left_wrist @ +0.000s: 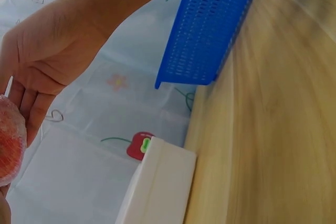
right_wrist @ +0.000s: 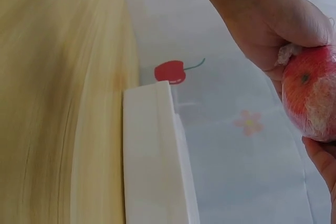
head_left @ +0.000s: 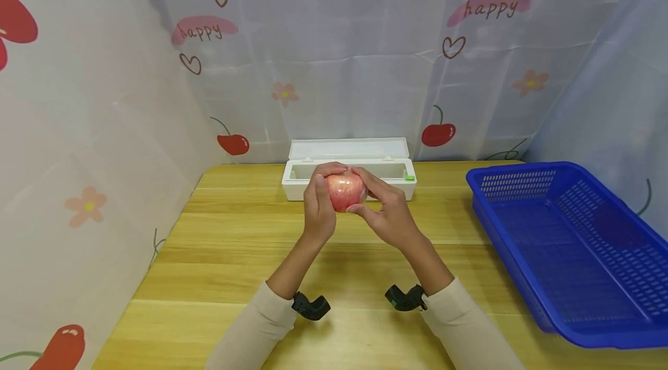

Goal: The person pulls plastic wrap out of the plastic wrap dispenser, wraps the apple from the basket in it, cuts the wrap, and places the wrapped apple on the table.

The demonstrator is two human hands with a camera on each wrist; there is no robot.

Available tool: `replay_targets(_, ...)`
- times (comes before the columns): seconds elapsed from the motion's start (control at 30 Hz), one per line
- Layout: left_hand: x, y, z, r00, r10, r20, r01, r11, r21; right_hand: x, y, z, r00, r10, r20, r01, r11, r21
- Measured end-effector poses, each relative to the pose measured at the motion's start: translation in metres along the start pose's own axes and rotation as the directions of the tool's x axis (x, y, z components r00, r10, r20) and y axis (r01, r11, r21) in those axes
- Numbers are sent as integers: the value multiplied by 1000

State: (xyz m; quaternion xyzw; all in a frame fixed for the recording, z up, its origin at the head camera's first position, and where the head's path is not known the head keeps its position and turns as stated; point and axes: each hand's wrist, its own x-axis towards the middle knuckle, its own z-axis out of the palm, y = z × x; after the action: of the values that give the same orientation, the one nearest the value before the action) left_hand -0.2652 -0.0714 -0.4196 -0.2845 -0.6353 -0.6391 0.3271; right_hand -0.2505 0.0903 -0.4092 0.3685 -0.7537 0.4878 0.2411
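Observation:
A red apple (head_left: pixel 345 191) wrapped in clear plastic film is held up between both hands above the table. My left hand (head_left: pixel 319 205) grips its left side, fingers curved over the top. On the right side, my right hand (head_left: pixel 388 207) holds it with the fingers above and the thumb below. Up close in the right wrist view, the wrinkled film clings to the apple (right_wrist: pixel 307 90), with a bunched bit of film near one thumb. Behind the hands stands a long white box (head_left: pixel 297 191) with its lid (head_left: pixel 348 148) raised and a green piece (head_left: pixel 409 178) at its right end.
A large blue plastic basket (head_left: pixel 516 268) with perforated sides stands on the right of the wooden table (head_left: pixel 229 260). White cloth (head_left: pixel 334 109) printed with cherries and hearts encloses the back and sides. Black devices (head_left: pixel 311 307) are strapped at both wrists.

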Motion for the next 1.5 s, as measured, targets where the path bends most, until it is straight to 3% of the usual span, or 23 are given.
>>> replay_targets(0.13, -1, 0, 0, 999, -44, 3, 44, 999, -14, 0, 3, -2, 1000, -5, 11, 5, 1000, -15)
replay_targets(0.33, 1, 0, -1, 995, -96, -27, 95, 994, -46, 0, 5, 0, 998, 18, 56, -21, 999, 40)
replay_targets(0.47, 3, 1, -3, 994, -106, -34, 104, 993, -60, -1, 5, 2, 999, -5, 51, 3, 999, 42)
replay_targets(0.77, 3, 2, -5, 991, -129, 29, 131, 988, -87, -1, 4, 5, 1000, 11, -16, -10, 1000, 28)
replay_targets(0.93, -1, 2, -1, 989, -151, -3, 150, 983, -102, -2, 4, 6, 999, -8, -39, 9, 1000, 19)
replay_targets(1.17, -4, 1, 7, 991, -128, -37, 124, 987, -98, -3, 3, 4, 998, -24, -51, 21, 999, -44)
replay_targets(1.37, -2, -2, 3, 989, -141, -43, 136, 984, -111, -2, 2, 4, 998, -12, -64, 11, 1000, -13)
replay_targets(1.5, -1, -3, 1, 987, -154, -40, 148, 981, -128, 0, 3, 2, 999, 20, -27, -19, 1000, 23)
